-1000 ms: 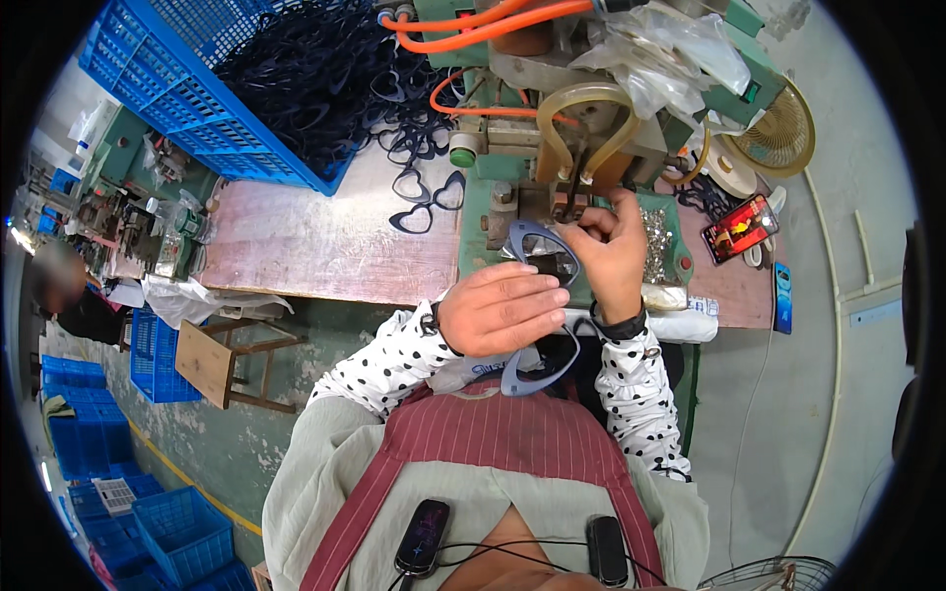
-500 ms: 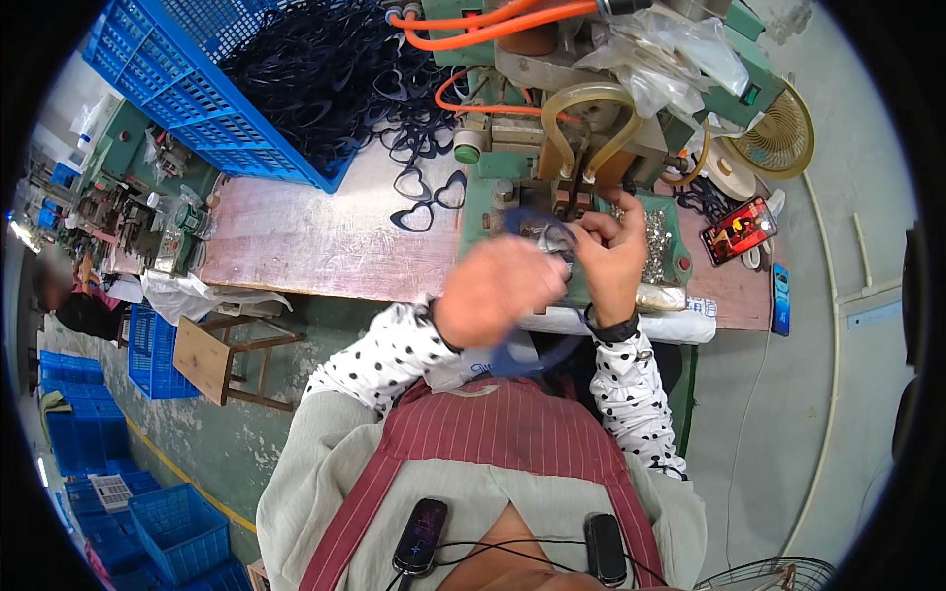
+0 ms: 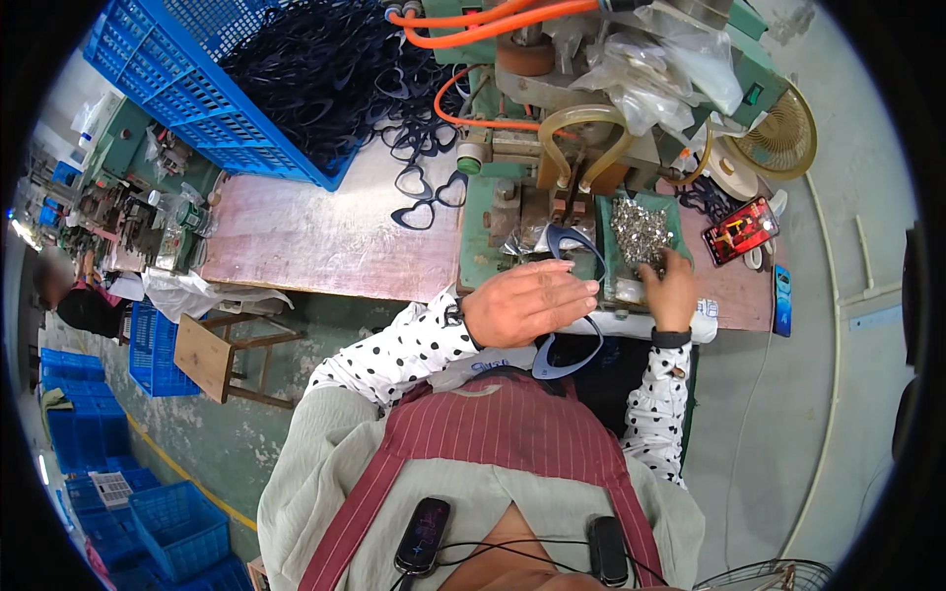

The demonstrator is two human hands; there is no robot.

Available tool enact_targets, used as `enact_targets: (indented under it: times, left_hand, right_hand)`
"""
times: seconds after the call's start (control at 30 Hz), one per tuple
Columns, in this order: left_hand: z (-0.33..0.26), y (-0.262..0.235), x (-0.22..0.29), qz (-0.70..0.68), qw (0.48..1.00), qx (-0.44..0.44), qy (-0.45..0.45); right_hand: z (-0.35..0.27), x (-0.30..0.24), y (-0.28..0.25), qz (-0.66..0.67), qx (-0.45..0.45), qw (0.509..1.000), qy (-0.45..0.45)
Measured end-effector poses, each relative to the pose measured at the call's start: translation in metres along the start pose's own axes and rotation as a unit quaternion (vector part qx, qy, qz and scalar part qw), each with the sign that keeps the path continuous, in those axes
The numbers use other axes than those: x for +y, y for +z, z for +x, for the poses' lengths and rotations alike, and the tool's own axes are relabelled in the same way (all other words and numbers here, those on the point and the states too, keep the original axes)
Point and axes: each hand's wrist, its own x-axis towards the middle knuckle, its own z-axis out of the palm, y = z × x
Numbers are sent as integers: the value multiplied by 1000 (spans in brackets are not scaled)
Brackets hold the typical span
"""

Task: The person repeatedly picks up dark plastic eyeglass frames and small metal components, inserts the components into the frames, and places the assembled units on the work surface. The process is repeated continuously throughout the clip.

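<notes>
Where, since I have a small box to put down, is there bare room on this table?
The pink tabletop is bare between the blue crate, loose frames, near edge and green machine base. The right end is crowded: small metal parts, the right hand at them, a phone.

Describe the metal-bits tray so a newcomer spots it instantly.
Start at the green-and-grey machine with orange hoses. Below right of its looped tan tubing sits a green tray, right hand at its near end. Unlike the red-screened phone to its right, it holds heaped silver bits.
</notes>
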Motion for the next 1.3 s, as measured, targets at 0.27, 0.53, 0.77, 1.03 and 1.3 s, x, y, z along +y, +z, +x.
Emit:
enact_targets:
  times: [0.27, 0.53, 0.77, 1.03, 1.3]
  left_hand:
    - [-1, -16, 2, 43, 999, -25, -9]
    - [-166, -65, -94, 352, 848, -139, -370]
    - [-212, -96, 11, 282, 871, -247, -317]
    - [-177, -89, -24, 132, 850, 146, -490]
    - [-176, -20, -80, 149, 787, 207, -562]
  right_hand:
    - [11, 6, 22, 101, 51, 994, 5]
    - [10, 11, 31, 150, 111, 982, 24]
    - [2, 7, 26, 199, 110, 970, 86]
    - [10, 8, 29, 195, 120, 973, 33]
    - [18, -81, -25, 465, -15, 884, 38]
